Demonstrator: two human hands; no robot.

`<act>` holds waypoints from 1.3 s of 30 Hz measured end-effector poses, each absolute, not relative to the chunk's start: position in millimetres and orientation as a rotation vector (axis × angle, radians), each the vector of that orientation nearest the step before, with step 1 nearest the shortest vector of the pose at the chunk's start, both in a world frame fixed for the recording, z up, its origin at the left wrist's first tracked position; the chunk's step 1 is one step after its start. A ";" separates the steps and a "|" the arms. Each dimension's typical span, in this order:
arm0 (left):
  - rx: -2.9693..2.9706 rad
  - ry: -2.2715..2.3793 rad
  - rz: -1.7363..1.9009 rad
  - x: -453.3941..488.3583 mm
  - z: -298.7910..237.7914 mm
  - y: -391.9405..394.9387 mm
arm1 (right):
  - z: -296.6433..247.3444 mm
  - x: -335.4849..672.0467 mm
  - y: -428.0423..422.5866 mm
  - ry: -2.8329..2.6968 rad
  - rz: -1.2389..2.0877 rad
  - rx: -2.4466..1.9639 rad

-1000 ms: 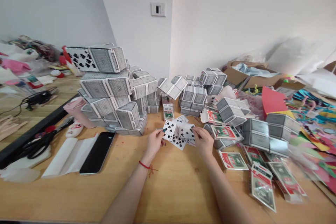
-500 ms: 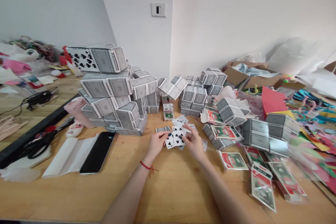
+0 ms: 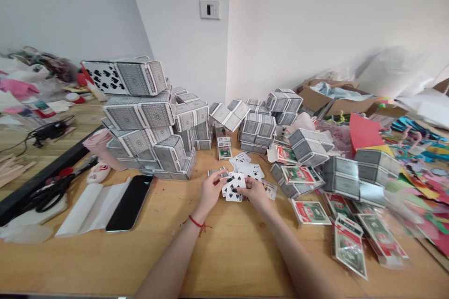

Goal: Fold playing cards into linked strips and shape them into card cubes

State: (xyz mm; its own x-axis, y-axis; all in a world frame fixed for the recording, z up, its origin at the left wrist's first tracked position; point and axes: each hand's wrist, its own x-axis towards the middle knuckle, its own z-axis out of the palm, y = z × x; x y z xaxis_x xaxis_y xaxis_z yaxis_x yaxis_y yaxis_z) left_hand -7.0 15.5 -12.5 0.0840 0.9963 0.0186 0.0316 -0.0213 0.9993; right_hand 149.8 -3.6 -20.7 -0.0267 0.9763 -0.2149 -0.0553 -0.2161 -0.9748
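Note:
Between my two hands are playing cards (image 3: 234,188), faces toward me, with a six of spades in front and another spade card partly behind it. My left hand (image 3: 211,190) pinches their left side, a red string bracelet on its wrist. On the right side, my right hand (image 3: 255,192) grips the six with its thumb and fingers. Loose face-up cards (image 3: 249,169) lie spread just beyond, and a picture card (image 3: 269,189) rests beside my right hand. A small card pack (image 3: 217,171) lies behind my left hand, partly covered.
Stacked blocks folded from cards (image 3: 140,114) rise at the left, with more blocks (image 3: 259,126) at the centre right. Red and green card boxes (image 3: 310,212) lie to the right. A black phone (image 3: 129,203), white paper (image 3: 93,210) and black scissors (image 3: 58,191) lie left.
The two cards, fanned apart before, now overlap more, the six lying over the other. My right hand has moved slightly lower and closed on the six's edge. The view has shifted slightly.

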 end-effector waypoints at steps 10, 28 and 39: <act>1.095 1.226 1.014 -7.0 -15.0 17.8 | -18.2 155.6 -2.9 -1.186 1.305 -1.232; 0.984 1.201 1.128 -9.0 -18.8 19.8 | -27.1 156.5 0.2 -1.102 1.292 -1.303; 1.057 1.224 1.118 -8.7 -14.9 18.6 | -42.4 158.5 5.0 -1.107 1.299 -1.352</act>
